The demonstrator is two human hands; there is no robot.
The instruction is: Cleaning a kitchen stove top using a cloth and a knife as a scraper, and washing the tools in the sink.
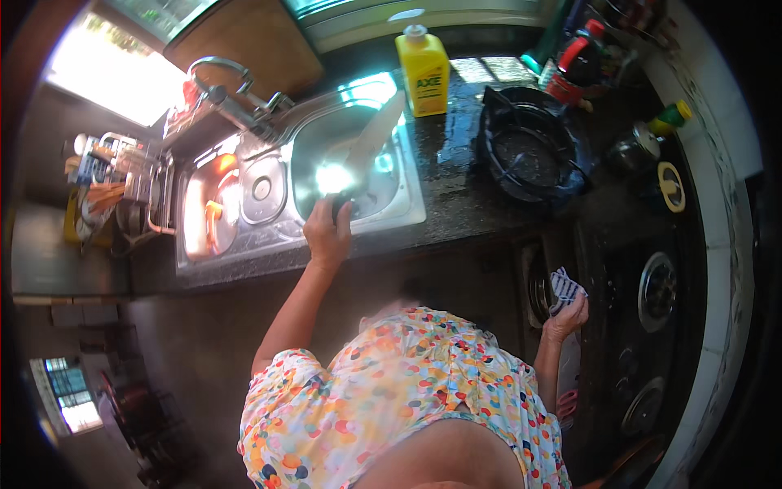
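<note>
My left hand point(327, 232) is at the front edge of the stainless steel sink point(414, 214), gripping a dark handle point(339, 205). Strong glare hides most of what the handle belongs to; a pale, blade-like shape point(374, 137) stretches from near it toward the sink's back right corner, and I cannot tell if it is one piece with the handle. Lower and to the right, my right hand point(568, 318) holds a crumpled blue-and-white patterned cloth point(565, 286). That hand is beside the stove, by an opening where round metalware point(539, 290) shows.
Behind the sink rises a chrome tap point(235, 113). A yellow Axe pump bottle point(423, 76) stands right of the basin, then a black pan-support ring point(531, 147). Stove burners point(657, 292) line the right. A loaded dish rack point(137, 177) is left. Orange items point(214, 214) lie in the smaller basin.
</note>
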